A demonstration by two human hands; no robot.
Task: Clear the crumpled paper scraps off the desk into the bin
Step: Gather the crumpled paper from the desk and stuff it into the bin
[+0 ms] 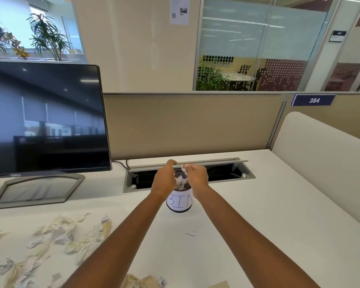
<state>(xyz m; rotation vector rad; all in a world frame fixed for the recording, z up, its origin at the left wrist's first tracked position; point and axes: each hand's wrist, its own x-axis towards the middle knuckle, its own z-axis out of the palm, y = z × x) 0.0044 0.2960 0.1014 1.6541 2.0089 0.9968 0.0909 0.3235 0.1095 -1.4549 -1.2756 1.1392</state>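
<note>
A small mesh bin with a white label reading BIN stands mid-desk, with white paper inside its mouth. Both my hands hover just over it. My right hand pinches a white paper scrap above the rim. My left hand is beside it with loosely curled fingers, holding nothing I can see. Several crumpled paper scraps lie spread over the near left of the desk, and one small white scrap lies in front of the bin.
A Dell monitor on its stand fills the left. An open cable tray sits in the desk behind the bin. Beige partition panels close the back and right. More scraps lie at the near edge.
</note>
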